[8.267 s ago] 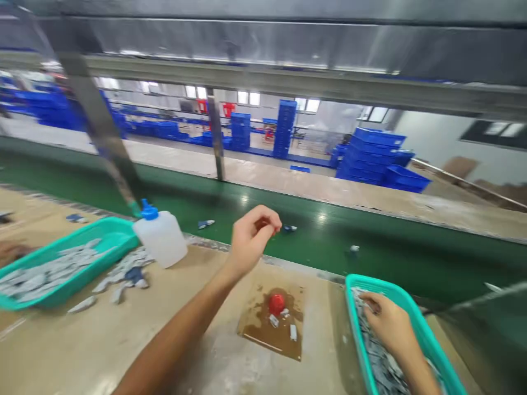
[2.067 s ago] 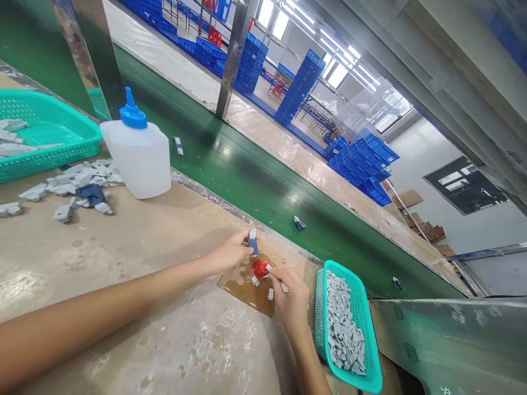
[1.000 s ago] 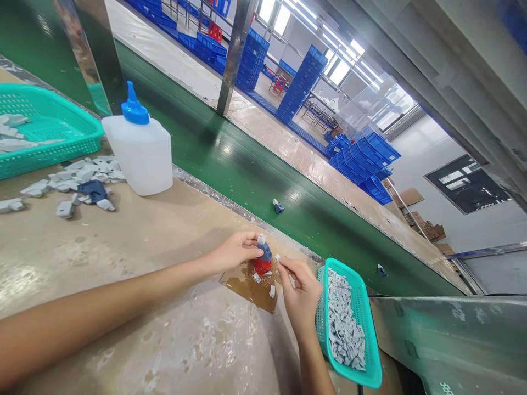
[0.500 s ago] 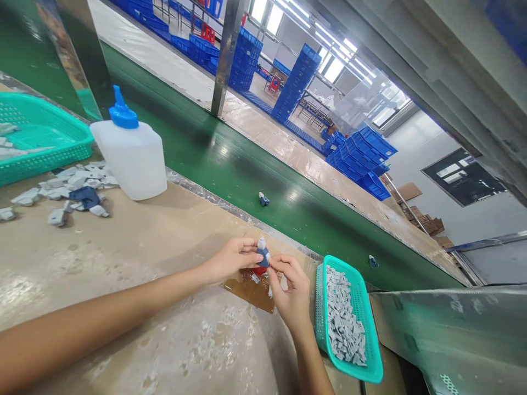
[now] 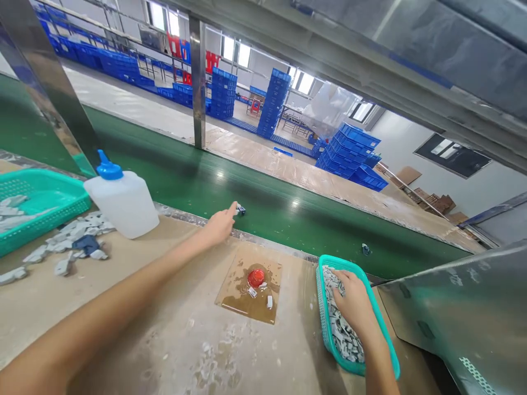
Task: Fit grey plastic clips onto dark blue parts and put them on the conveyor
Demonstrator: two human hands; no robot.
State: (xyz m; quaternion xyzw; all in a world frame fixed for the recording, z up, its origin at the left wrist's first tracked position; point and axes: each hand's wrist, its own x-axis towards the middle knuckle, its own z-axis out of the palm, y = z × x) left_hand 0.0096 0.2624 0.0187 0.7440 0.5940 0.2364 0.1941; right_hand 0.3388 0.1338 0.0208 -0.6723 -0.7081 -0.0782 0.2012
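Note:
My left hand (image 5: 220,226) reaches over the near edge of the green belt (image 5: 272,219), its fingers at a small dark blue and white part (image 5: 240,209); the fingertips partly cover the part. Over on the right, my right hand (image 5: 351,296) is in the green basket (image 5: 393,362) of small grey pieces (image 5: 343,334), its fingers apart at the pieces. Between the hands, a red round object (image 5: 256,278) sits on a wet brown square (image 5: 242,307), with a few small grey pieces beside it.
A white bottle with a blue cap (image 5: 123,203) stands at the left, beside grey pieces, a dark blue part (image 5: 86,245) and another green basket (image 5: 53,211). Another part (image 5: 365,249) lies on the belt. A metal post (image 5: 197,82) rises beyond it.
The hands have separated. My left hand has moved up and left to the belt with the blue and white part; my right hand has moved right into the basket. The view has tilted.

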